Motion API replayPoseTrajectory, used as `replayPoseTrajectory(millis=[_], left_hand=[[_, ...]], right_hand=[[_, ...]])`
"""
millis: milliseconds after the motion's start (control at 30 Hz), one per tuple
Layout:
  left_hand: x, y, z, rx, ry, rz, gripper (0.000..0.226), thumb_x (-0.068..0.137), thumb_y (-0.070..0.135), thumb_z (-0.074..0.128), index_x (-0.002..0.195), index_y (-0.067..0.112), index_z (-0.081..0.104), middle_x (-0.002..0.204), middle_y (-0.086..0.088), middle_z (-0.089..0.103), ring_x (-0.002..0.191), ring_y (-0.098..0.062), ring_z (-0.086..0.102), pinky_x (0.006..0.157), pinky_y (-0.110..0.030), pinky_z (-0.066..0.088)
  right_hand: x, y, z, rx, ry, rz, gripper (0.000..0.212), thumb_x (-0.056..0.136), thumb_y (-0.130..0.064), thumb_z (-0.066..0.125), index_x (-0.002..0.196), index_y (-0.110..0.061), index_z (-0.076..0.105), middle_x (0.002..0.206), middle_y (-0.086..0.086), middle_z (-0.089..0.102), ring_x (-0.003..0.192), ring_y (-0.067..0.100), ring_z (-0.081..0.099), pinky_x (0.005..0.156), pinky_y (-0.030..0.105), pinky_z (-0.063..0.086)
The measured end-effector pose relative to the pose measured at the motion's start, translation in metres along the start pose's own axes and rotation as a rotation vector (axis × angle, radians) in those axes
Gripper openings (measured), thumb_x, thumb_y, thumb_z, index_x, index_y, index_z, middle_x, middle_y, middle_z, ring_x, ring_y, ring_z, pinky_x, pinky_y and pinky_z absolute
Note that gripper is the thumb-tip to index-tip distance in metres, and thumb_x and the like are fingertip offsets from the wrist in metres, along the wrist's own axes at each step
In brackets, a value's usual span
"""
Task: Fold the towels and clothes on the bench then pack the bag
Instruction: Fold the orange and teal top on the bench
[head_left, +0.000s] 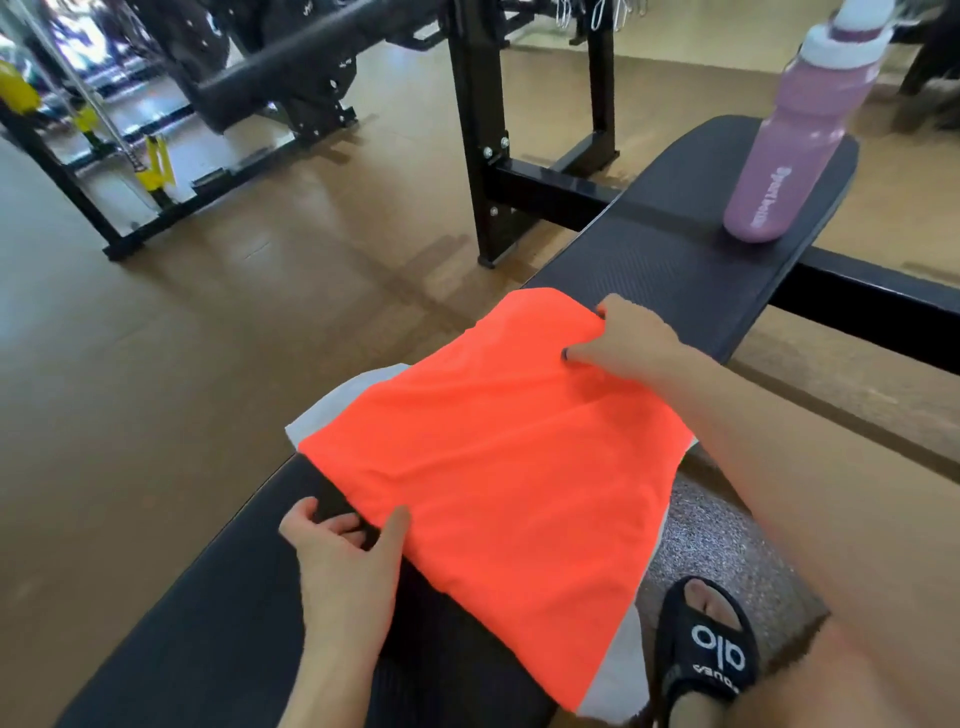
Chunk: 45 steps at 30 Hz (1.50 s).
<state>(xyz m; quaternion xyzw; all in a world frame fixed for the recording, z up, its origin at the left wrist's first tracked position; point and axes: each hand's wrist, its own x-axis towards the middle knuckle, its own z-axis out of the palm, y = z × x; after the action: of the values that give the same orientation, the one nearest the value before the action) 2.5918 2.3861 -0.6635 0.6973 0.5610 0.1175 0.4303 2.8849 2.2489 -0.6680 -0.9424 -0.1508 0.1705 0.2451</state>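
Orange cloth (498, 452) lies flat on the bench (691, 260), spread over a white towel (332, 410) whose edges show at the left and at the near right corner. The cloth's long axis runs diagonally, from far end near mid-bench to the near corner by my right knee; I read that as roughly along the bench. Right hand (623, 338) is at the far right corner, fingers curled and pinching a bunched bit of the cloth there. Left hand (343, 551) is at the near left edge: thumb pressing on the cloth's edge, the other fingers curled just off it on the bench pad; whether they grip a layer underneath I can't tell. So the hands sit on opposite corners, right far, left near, cloth between them. My guess is the coming fold goes across that diagonal or brings the far end towards me; the right hand has the only real grip, so it would carry and the left would anchor. Risk: the towel underneath drags along with the fold. Pink bottle (784, 150) stands at the bench's far end, well apart from the cloth. No bag in view. Slipper (706, 654) on the floor at near right.
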Motion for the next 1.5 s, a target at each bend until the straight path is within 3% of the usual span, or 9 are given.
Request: replayPoseTrajectory(millis=[133,300,533,667,767,1033,1167,1333,1500], left_hand=[[0.001,0.019,0.007,-0.225,-0.177,-0.196,0.083,0.066,0.04,0.086,0.129,0.0,0.049,0.097,-0.002,0.07,0.084,-0.017,0.066,0.071,-0.035,0.054],[-0.012,0.021,0.006,-0.472,-0.346,-0.325,0.022,0.089,0.012,0.069,0.11,0.007,0.065,0.104,-0.014,0.075,0.098,-0.031,0.071,0.088,-0.043,0.057],[-0.02,-0.013,-0.048,-0.717,-0.471,-0.357,0.029,0.1,0.018,0.057,0.128,0.013,0.063,0.115,-0.009,0.075,0.107,-0.027,0.072,0.103,-0.049,0.05],[-0.02,-0.032,-0.088,-0.692,-0.432,-0.345,0.029,0.101,0.024,0.057,0.128,0.014,0.064,0.113,-0.009,0.076,0.107,-0.026,0.071,0.095,-0.045,0.053],[-0.015,-0.039,-0.118,-0.656,-0.373,-0.327,0.028,0.1,0.027,0.059,0.125,0.014,0.066,0.11,-0.009,0.077,0.105,-0.024,0.072,0.086,-0.042,0.055],[0.032,-0.008,-0.218,-0.565,-0.164,-0.102,0.035,0.094,0.027,0.068,0.124,0.009,0.067,0.108,-0.01,0.072,0.074,-0.017,0.068,0.07,-0.033,0.056],[0.036,0.022,-0.269,-0.643,-0.038,0.064,0.03,0.098,0.023,0.064,0.125,0.009,0.064,0.103,-0.004,0.072,0.079,-0.013,0.069,0.084,-0.036,0.056],[0.01,-0.01,-0.276,-0.606,-0.025,0.184,0.013,0.103,0.027,0.055,0.103,0.022,0.067,0.098,0.006,0.076,0.092,-0.007,0.072,0.091,-0.035,0.055],[-0.027,-0.125,-0.215,-0.441,-0.182,-0.014,0.02,0.1,0.029,0.059,0.111,0.019,0.073,0.106,0.003,0.078,0.106,-0.02,0.071,0.107,-0.048,0.048]], right_hand=[[-0.007,0.0,-0.007,0.084,-0.025,0.0,0.052,0.08,-0.039,0.08,0.115,-0.007,0.061,0.118,0.01,0.062,0.099,0.025,0.054,0.083,0.037,0.046],[-0.029,0.001,-0.011,0.27,-0.106,0.059,0.049,0.076,-0.031,0.083,0.116,-0.007,0.067,0.116,0.009,0.063,0.105,0.029,0.06,0.093,0.043,0.052],[-0.062,-0.008,-0.003,0.479,-0.269,0.144,0.039,0.07,-0.026,0.087,0.103,-0.012,0.07,0.107,0.008,0.071,0.1,0.027,0.067,0.093,0.041,0.054],[-0.089,-0.023,0.002,0.663,-0.465,0.142,0.06,0.063,-0.02,0.091,0.118,-0.008,0.069,0.114,0.011,0.075,0.105,0.028,0.071,0.1,0.047,0.052],[-0.11,-0.036,0.002,0.763,-0.572,0.116,0.04,0.086,-0.011,0.075,0.124,-0.004,0.066,0.116,0.01,0.074,0.109,0.023,0.07,0.1,0.042,0.051],[-0.131,-0.147,-0.016,0.592,-0.596,-0.116,0.025,0.096,-0.011,0.06,0.118,-0.007,0.07,0.119,0.007,0.072,0.102,0.019,0.069,0.099,0.038,0.052],[-0.147,-0.211,-0.035,0.699,-0.48,-0.214,0.012,0.093,-0.018,0.061,0.098,-0.017,0.072,0.092,0.002,0.07,0.077,0.017,0.065,0.073,0.034,0.053],[-0.158,-0.199,-0.02,0.833,-0.391,-0.274,0.037,0.082,-0.01,0.068,0.117,0.0,0.066,0.11,0.011,0.071,0.09,0.025,0.068,0.069,0.031,0.054],[-0.179,-0.107,0.044,0.358,-0.416,-0.19,0.051,0.067,0.003,0.073,0.116,0.004,0.06,0.102,0.008,0.068,0.087,0.021,0.063,0.077,0.034,0.049]])
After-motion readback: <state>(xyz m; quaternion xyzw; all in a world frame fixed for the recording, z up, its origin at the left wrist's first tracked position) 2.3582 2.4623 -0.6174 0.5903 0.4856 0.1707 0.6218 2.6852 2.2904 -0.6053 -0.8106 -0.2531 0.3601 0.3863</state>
